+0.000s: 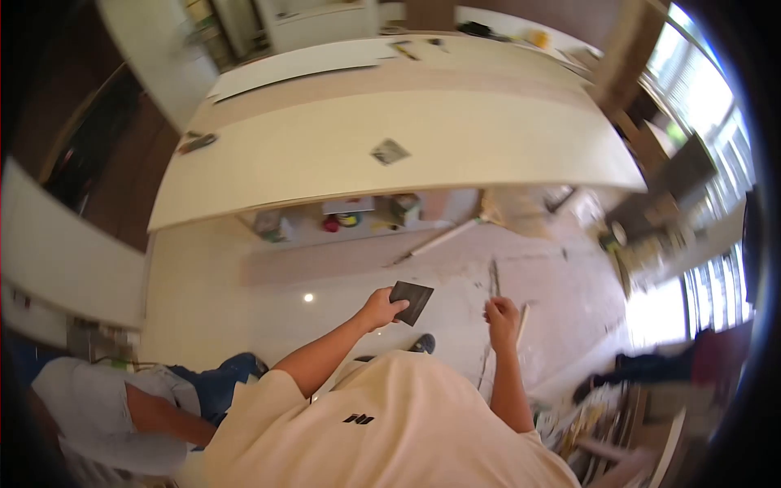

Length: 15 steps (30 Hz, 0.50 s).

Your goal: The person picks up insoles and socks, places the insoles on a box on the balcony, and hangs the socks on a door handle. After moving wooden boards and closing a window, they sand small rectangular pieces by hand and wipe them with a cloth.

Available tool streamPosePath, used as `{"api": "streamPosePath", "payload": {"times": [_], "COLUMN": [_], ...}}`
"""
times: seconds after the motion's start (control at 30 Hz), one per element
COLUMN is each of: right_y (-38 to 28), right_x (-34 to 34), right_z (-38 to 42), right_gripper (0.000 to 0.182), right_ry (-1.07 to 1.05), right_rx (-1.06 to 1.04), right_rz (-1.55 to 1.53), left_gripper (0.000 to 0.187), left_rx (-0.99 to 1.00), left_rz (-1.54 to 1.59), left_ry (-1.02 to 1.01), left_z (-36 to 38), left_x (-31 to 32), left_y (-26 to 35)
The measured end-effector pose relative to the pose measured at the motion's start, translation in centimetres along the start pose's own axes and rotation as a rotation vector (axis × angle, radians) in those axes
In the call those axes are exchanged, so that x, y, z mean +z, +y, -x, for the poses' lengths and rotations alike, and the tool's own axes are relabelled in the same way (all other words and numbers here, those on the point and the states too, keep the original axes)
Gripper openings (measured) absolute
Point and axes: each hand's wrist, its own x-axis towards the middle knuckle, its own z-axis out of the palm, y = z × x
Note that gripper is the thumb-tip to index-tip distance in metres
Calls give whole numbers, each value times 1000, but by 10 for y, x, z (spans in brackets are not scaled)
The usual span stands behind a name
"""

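My left hand (381, 309) grips a thin, dark, square flat piece (413, 302), its thumb lying over the near edge. My right hand (503, 315) is apart from it on the right, fingers curled together; whether anything small is in them I cannot make out. Beyond both hands stands a large pale-topped worktable (309, 146). On its top lies a grey patterned square (390, 152), near the middle of the front part.
A dark hand tool (198, 143) lies at the table's left, and a long white board (301, 71) at the back. A pole (439, 242) leans below the front edge. One person in grey (98, 407) is close at left; another person's dark-clothed leg (651, 366) shows at right.
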Motion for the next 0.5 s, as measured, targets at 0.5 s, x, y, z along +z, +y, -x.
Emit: {"api": "streamPosePath", "payload": {"times": [0.5], "right_y": [2], "right_x": [102], "right_z": [-100], "right_gripper": [42], "right_ry": [-94], "right_rx": [56], "right_rz": [588], "left_gripper": [31], "left_rx": [89], "left_rz": [492], "left_ry": [493], "left_z": [-116], "left_x": [-251], "left_y": [37]}}
